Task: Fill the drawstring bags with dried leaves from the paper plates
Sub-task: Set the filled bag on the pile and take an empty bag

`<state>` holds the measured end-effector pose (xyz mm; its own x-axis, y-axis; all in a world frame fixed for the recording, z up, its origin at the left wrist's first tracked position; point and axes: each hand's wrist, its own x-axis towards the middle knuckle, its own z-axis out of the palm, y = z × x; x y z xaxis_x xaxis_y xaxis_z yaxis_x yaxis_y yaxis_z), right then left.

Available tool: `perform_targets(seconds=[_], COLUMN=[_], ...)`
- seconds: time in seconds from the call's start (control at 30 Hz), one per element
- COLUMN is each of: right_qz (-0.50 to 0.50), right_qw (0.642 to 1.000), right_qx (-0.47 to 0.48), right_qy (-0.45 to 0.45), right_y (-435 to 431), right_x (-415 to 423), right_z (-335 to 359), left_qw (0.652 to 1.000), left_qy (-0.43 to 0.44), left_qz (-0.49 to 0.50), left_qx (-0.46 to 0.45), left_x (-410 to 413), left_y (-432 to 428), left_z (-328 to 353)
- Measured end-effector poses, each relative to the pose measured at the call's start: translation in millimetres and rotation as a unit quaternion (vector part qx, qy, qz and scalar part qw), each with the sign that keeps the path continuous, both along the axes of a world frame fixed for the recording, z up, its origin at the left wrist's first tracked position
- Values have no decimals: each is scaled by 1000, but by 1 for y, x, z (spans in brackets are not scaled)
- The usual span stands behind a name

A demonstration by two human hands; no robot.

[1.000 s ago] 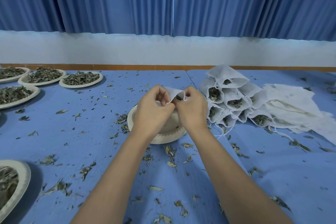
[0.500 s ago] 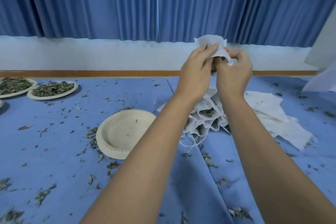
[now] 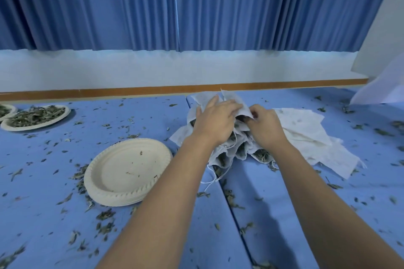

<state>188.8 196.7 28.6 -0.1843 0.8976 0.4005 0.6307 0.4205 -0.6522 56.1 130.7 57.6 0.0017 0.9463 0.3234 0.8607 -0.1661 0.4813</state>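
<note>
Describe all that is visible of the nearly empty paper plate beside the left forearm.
The paper plate is round, off-white, with a fluted rim; its near edge looks layered, perhaps several stacked. It lies flat, right side up, on the blue table, holding only a few leaf crumbs. Loose dried leaves lie against its left edge. No hand touches it; the left forearm crosses before its right rim.

thin matt cloth bags (image 3: 231, 102), ridged matt paper plate (image 3: 129, 172)
</note>
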Motion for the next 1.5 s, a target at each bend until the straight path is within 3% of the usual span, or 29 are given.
perform_targets(seconds=[0.2,0.3,0.37,0.4,0.47,0.53,0.63,0.77,0.87,0.97,1.13,1.2,1.3,1.4,1.5], right_qz=[-5,14,-41,-95,-199,-224,-213,-219,-247,-252,-220,-220,-248,-258,-230], right_qw=[996,970,938,932,951,972,952,938,950,948,927,941,965,955,949], right_qx=[-27,-14,42,60,35,-42,-139,-171,-91,-50,-138,-126,21,148,164], right_qy=[83,241,343,344,235,56,-172,-207,-168,-188,-271,-225,-86,9,136], right_y=[-8,-20,-21,-18,-8,5,16,19,17,15,19,17,8,1,-4], right_x=[5,10,19,24,34,45,59,71,75,76,74,74,71,66,62], right_z=[-1,2,5,5,-1,-14,-33,-44,-52,-54,-50,-53,-56,-56,-52], left_qw=[1000,999,997,995,991,983,975,976,977,977,972,972,973,975,977], left_qy=[24,26,22,22,22,19,37,25,1,-1,-43,-52,-60,-64,-90], left_qz=[12,25,25,23,22,17,-15,-23,-7,-8,8,10,6,6,10], left_qx=[0,33,72,92,134,180,219,213,214,215,230,227,224,211,192], left_x=[3,6,11,14,22,35,54,67,70,73,72,70,71,72,72], left_y=[1,-1,-4,-5,-8,-11,-15,-16,-15,-16,-21,-21,-22,-22,-21], left_z=[-4,-2,2,3,5,5,0,-10,-12,-13,-14,-14,-16,-19,-22])
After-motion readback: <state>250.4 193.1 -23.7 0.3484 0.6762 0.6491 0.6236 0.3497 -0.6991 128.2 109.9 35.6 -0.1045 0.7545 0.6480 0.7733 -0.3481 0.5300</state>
